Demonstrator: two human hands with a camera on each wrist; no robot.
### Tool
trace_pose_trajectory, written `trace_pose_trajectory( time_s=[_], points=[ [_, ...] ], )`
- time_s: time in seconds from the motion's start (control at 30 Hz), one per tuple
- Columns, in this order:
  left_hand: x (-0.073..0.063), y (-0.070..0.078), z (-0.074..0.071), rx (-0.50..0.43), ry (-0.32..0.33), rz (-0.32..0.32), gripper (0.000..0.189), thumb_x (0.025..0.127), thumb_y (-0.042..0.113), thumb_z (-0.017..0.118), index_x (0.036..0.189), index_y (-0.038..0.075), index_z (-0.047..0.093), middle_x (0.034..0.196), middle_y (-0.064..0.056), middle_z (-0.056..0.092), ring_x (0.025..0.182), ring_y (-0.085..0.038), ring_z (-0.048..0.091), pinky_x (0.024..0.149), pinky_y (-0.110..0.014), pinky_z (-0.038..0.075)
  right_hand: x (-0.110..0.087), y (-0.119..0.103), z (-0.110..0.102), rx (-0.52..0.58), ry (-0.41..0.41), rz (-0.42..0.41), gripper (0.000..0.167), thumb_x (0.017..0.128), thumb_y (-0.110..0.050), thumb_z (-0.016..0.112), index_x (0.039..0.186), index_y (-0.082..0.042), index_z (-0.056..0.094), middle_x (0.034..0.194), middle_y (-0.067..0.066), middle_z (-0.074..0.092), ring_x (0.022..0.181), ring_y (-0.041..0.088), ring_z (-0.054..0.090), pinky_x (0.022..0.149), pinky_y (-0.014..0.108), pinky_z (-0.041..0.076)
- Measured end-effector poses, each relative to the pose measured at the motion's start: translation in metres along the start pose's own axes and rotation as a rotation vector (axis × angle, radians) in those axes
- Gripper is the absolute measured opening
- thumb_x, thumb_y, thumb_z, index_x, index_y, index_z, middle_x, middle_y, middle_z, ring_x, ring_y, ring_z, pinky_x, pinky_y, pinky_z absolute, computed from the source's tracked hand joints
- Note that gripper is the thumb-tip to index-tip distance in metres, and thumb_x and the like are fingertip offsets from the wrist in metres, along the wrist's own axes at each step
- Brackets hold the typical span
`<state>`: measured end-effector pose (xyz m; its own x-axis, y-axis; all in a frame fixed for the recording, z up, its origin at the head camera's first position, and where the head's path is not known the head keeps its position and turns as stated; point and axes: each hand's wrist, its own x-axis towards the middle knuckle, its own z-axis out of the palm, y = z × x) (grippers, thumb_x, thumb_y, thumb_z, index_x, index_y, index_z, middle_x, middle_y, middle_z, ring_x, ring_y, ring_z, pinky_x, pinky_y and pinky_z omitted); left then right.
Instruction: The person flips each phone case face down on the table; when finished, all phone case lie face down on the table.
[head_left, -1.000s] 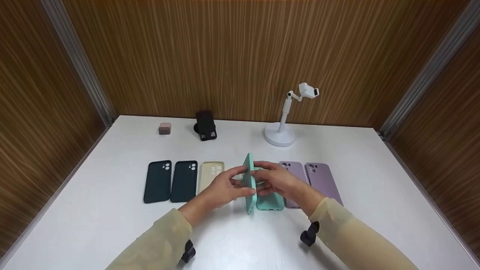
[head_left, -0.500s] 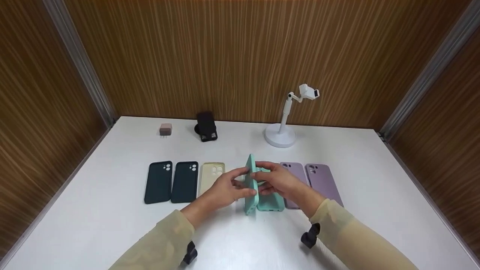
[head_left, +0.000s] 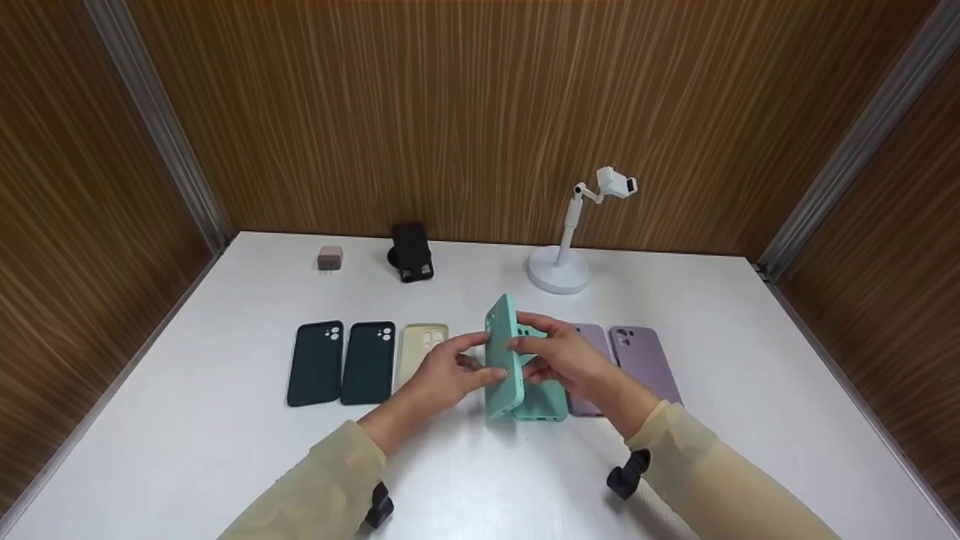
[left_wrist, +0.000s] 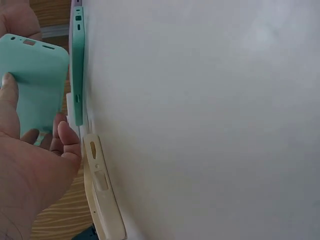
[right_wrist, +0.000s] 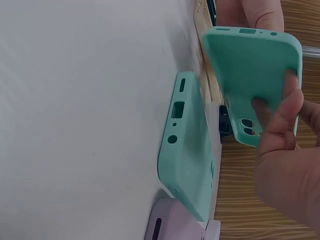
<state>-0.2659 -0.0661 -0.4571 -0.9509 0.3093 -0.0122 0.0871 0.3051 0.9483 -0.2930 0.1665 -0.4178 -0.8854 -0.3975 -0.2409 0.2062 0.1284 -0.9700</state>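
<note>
Both hands hold one mint-green phone case (head_left: 501,364) on edge above the table, its outer back turned to the left. My left hand (head_left: 444,373) has the thumb on that back and fingertips near the far edge. In the right wrist view, my right hand (right_wrist: 287,150) has fingertips inside the hollow side, near the camera holes. Below and to the right, a second mint-green phone case (head_left: 546,407) lies hollow side up on the table, partly hidden by my right hand. Left of the held case lies a cream phone case (head_left: 412,352), overlapped by my left hand.
Two dark phone cases (head_left: 315,367) lie at the left of the row, two purple phone cases (head_left: 646,364) at the right. Along the back stand a pinkish plug adapter (head_left: 330,258), a black phone-like object (head_left: 412,251) and a white stand (head_left: 559,271). Wooden panels (head_left: 480,112) enclose the table.
The held mint-green case has turned so more of its outer back shows, and it has risen slightly. My right hand has shifted a little to the right; the cases on the table stay put.
</note>
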Motion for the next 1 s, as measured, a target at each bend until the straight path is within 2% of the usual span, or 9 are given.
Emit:
trace_pose_trajectory(
  time_s=[0.17,0.3,0.4,0.7,0.87,1.0],
  points=[
    [0.001,0.001,-0.004,-0.050,0.004,0.013,0.073,0.093,0.041,0.084,0.157,0.022,0.054,0.151,-0.010,0.056,0.116,-0.023,0.066,0.091,-0.040,0.058,-0.002,-0.004,-0.001,0.047,-0.018,-0.028,0.061,0.103,-0.019,0.070,0.160,-0.019,0.048,0.135,0.015,0.066,0.069,0.016,0.070,0.069,0.029,0.058],
    [0.002,0.001,-0.005,-0.119,-0.018,0.037,0.072,0.096,0.034,0.082,0.158,0.017,0.051,0.142,-0.013,0.064,0.119,-0.028,0.068,0.096,-0.041,0.058,-0.003,-0.004,-0.001,0.072,-0.032,-0.037,0.061,0.104,-0.019,0.068,0.161,-0.018,0.047,0.132,0.015,0.068,0.069,0.015,0.070,0.068,0.029,0.058],
    [0.001,0.000,-0.006,-0.133,-0.012,0.026,0.073,0.095,0.031,0.083,0.158,0.015,0.050,0.137,-0.013,0.066,0.120,-0.029,0.068,0.099,-0.043,0.057,-0.003,-0.003,0.000,0.080,-0.034,-0.034,0.061,0.104,-0.018,0.068,0.161,-0.018,0.047,0.132,0.015,0.068,0.069,0.016,0.070,0.069,0.029,0.059],
    [0.001,-0.002,-0.009,-0.048,0.070,-0.013,0.072,0.093,0.027,0.086,0.156,0.016,0.054,0.131,-0.009,0.065,0.109,-0.023,0.065,0.094,-0.038,0.057,-0.001,0.003,0.001,-0.001,-0.005,-0.039,0.062,0.102,-0.022,0.072,0.160,-0.018,0.049,0.129,0.014,0.069,0.074,0.018,0.071,0.073,0.032,0.060],
    [0.002,-0.003,-0.012,-0.024,0.126,-0.025,0.068,0.093,0.021,0.085,0.154,0.015,0.056,0.126,-0.009,0.066,0.105,-0.022,0.064,0.090,-0.035,0.057,0.001,0.006,0.002,-0.070,0.034,-0.033,0.061,0.102,-0.024,0.073,0.159,-0.018,0.050,0.129,0.013,0.068,0.079,0.022,0.072,0.073,0.033,0.058],
    [0.003,-0.004,-0.013,-0.002,0.162,-0.026,0.066,0.095,0.017,0.083,0.154,0.013,0.055,0.123,-0.009,0.066,0.103,-0.021,0.063,0.087,-0.033,0.057,0.002,0.007,0.003,-0.128,0.070,-0.032,0.058,0.103,-0.023,0.072,0.158,-0.017,0.052,0.123,0.011,0.070,0.086,0.024,0.072,0.075,0.033,0.057]
  ],
)
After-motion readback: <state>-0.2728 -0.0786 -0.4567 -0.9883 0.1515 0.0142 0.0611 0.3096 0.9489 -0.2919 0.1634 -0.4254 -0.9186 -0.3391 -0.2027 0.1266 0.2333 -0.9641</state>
